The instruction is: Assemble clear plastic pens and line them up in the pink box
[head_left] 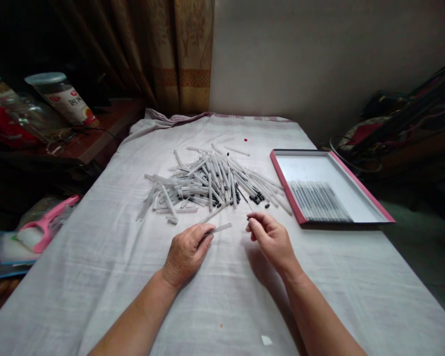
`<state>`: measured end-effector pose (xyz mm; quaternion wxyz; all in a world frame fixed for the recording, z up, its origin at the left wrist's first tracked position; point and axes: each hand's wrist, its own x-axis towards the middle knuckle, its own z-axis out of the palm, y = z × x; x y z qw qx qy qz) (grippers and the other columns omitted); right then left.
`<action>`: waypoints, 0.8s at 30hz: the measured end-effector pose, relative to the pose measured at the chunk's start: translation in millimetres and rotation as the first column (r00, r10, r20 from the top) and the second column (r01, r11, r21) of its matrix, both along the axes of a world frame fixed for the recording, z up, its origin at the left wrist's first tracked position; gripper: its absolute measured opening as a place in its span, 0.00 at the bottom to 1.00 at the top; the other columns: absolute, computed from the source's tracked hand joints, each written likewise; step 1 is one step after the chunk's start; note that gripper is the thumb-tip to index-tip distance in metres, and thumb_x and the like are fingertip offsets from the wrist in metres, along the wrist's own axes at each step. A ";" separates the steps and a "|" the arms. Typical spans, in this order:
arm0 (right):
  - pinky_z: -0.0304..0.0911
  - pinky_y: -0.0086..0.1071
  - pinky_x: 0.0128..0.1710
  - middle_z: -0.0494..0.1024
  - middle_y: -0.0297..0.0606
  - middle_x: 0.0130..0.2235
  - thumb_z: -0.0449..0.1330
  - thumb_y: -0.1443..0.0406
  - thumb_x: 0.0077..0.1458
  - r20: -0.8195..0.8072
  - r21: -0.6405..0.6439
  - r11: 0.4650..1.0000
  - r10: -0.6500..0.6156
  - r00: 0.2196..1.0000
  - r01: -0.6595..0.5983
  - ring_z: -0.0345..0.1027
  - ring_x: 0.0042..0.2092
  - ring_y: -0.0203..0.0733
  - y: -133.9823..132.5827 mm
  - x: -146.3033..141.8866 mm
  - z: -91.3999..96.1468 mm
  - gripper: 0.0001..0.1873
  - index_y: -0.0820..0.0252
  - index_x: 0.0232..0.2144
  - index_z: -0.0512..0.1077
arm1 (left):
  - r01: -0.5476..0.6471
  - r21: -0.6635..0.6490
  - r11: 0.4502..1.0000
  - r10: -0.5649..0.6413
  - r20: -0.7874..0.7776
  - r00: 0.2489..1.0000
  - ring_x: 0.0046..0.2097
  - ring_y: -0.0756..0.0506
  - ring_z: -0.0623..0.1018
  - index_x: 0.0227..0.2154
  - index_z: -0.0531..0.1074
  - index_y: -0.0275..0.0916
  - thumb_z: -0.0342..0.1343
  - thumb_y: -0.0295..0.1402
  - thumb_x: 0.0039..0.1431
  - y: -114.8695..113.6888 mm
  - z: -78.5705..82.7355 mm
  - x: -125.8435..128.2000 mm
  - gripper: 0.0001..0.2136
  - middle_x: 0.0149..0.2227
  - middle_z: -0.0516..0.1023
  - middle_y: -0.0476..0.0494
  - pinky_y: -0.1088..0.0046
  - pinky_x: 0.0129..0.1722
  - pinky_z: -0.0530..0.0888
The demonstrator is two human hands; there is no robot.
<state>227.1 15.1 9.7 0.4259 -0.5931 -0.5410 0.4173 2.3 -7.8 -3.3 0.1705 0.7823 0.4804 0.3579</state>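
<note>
My left hand (188, 250) is closed around a clear pen barrel (222, 228), whose free end points right over the cloth. My right hand (269, 237) pinches a small black pen part (248, 219) between thumb and fingertips; most of it is hidden. Beyond both hands lies a loose pile of translucent pen barrels (211, 178), with several black plugs (257, 198) along its right side. At right, a shallow pink-edged box (359, 190) holds a row of assembled-looking pens (319, 200) with dark insides, laid side by side.
A white cloth (133, 306) covers the table. Pink-handled scissors (46, 225) lie off its left edge. Jars (65, 99) stand on a wooden cabinet at left. A small red piece (245, 140) lies behind the pile, and a white scrap (266, 340) near the front.
</note>
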 end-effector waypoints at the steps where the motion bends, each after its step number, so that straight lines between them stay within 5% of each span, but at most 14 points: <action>1: 0.60 0.29 0.24 0.77 0.38 0.28 0.57 0.53 0.53 -0.120 -0.040 0.998 0.036 0.992 -0.041 0.66 0.24 0.37 -6.1 -7.3 1.1 0.18 0.61 0.38 0.72 | 0.006 0.006 1.000 -0.006 -0.013 1.000 0.43 0.46 0.80 0.46 0.72 0.40 0.51 0.30 0.65 -0.1 0.3 0.1 0.09 0.40 0.81 0.44 0.71 0.43 0.76; 6: 0.57 0.26 0.22 0.77 0.36 0.27 0.62 0.56 0.48 -0.345 -0.139 0.985 0.052 0.937 -0.106 0.64 0.24 0.34 -16.4 -27.1 -3.6 0.17 0.61 0.37 0.72 | 0.031 0.029 0.999 -0.030 -0.060 0.998 0.41 0.46 0.80 0.46 0.72 0.40 0.51 0.31 0.66 -0.1 2.5 0.6 0.09 0.39 0.81 0.44 0.71 0.43 0.76; 24: 0.64 0.28 0.25 0.75 0.34 0.27 0.59 0.60 0.53 -0.261 -0.005 0.995 0.092 0.961 -0.096 0.67 0.26 0.35 -16.0 -24.7 -13.4 0.10 0.59 0.36 0.73 | 0.036 0.020 0.999 -0.034 -0.084 0.996 0.41 0.46 0.80 0.46 0.73 0.40 0.52 0.30 0.65 -0.3 5.1 0.6 0.09 0.39 0.81 0.44 0.71 0.43 0.76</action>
